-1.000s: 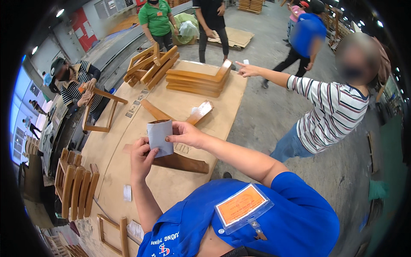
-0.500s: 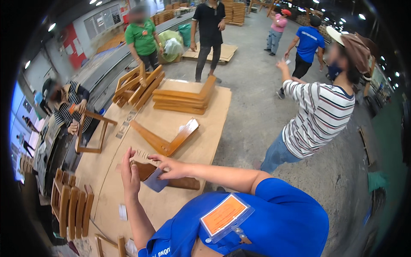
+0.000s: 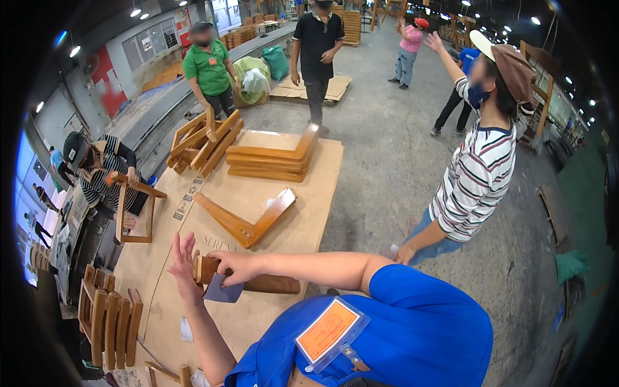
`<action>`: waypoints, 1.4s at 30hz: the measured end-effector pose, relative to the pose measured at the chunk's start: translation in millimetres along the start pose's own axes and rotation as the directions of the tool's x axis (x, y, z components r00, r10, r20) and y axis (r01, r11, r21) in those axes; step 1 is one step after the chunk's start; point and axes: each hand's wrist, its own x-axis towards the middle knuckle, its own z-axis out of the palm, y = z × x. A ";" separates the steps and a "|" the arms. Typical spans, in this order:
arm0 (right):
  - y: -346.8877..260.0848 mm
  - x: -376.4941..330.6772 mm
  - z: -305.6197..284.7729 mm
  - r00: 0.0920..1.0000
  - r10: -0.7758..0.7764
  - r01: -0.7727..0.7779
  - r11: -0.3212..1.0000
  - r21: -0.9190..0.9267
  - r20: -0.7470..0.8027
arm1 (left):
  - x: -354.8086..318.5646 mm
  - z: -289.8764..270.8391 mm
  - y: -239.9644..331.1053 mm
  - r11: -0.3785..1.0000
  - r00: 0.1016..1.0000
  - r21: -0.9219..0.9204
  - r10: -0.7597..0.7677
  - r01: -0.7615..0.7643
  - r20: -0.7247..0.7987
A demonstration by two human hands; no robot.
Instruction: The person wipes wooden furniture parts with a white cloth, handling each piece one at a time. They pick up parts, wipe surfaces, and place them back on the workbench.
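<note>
Right hand [image 3: 237, 266] pinches a grey sandpaper sheet [image 3: 222, 290], apparently thin and limp, against the stiff, heavy-looking dark wooden piece [image 3: 267, 282] below its fingers; left hand [image 3: 184, 269] fingers spread, holding nothing.

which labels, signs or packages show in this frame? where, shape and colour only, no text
Badge: clipped on the blue shirt, clear sleeve, orange rectangular card.
Stickers: small grey rectangles in a row on the brown table board, left of the V-shaped wooden part.
Notice boards: far left wall, pale rectangles.
Bags: green, beside the far conveyor.
</note>
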 end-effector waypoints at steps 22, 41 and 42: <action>20.5 17.8 -49.2 0.985 0.089 -0.103 0.990 0.093 0.147 | -296.5 -65.6 -121.0 0.346 0.293 -0.242 -0.928 0.907 -0.230; 26.3 13.6 -49.3 0.982 0.115 -0.145 0.966 0.212 0.148 | -142.5 30.0 265.6 0.231 0.227 -0.041 0.971 -0.972 0.080; 26.9 13.9 -50.1 0.982 0.118 -0.148 0.967 0.207 0.149 | -139.9 35.3 267.5 0.231 0.225 -0.062 0.970 -0.971 0.089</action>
